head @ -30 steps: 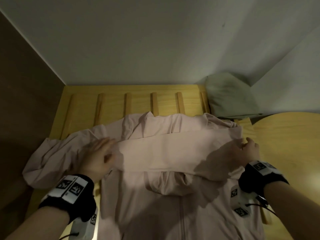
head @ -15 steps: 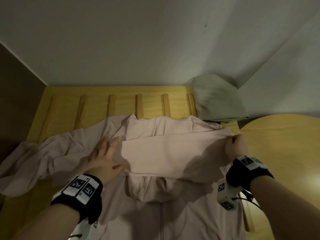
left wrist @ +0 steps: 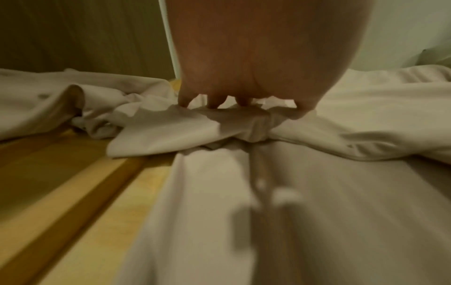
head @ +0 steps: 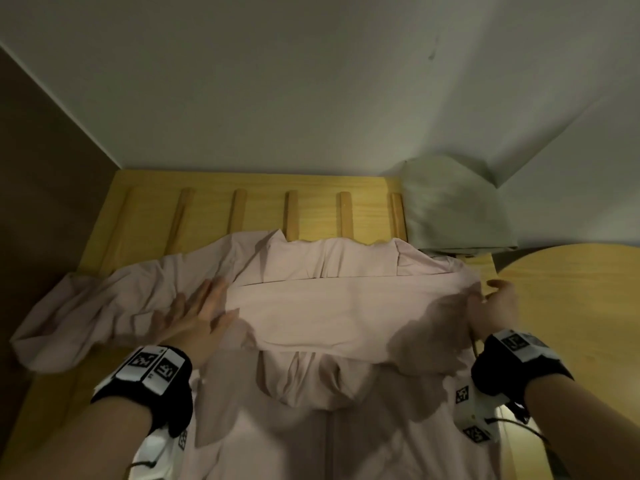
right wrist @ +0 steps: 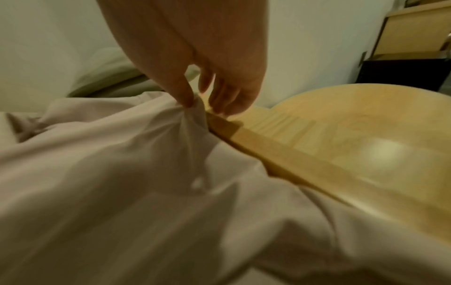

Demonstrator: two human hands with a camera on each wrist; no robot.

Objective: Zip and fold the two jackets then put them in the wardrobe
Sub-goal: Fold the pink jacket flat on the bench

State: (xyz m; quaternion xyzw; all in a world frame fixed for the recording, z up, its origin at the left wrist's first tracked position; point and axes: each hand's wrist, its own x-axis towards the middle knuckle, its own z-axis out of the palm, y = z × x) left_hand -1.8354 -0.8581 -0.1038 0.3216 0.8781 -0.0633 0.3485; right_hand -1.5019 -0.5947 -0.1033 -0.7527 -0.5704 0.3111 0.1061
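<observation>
1. Pink jacket [head: 332, 313] lies spread front-up on the wooden slatted bed frame [head: 311, 206]. One sleeve is folded flat across the chest as a band; the other sleeve trails loose and bunched toward the frame's left edge. Centre zip line shows below the band and looks closed, but it's blurred, can't confirm to the top.
2. Fabric: thin, soft, pale pink, lots of small creases. Will likely shift easily unless it's pinned.
3. Left hand [head: 199, 318]: fingers straight and spread, pressing flat on the left end of the folded band. My read: pinning the fold so it doesn't slide.
4. Right hand [right wrist: 207, 90]: in the wrist view, thumb tip touches a gathered peak of cloth at the jacket's right shoulder edge, other fingers relaxed over the wood. Whether it's truly pinching, can't tell.
5. Step, as a judgement: sleeve fold-in stage; left sleeve not folded yet.
6. Further out: folded grey-green cloth [head: 453, 206] sits at the frame's far right corner against the wall, possibly the second jacket. Round wooden tabletop [head: 571, 299] beside the bed on the right. Wardrobe not identifiable.
</observation>
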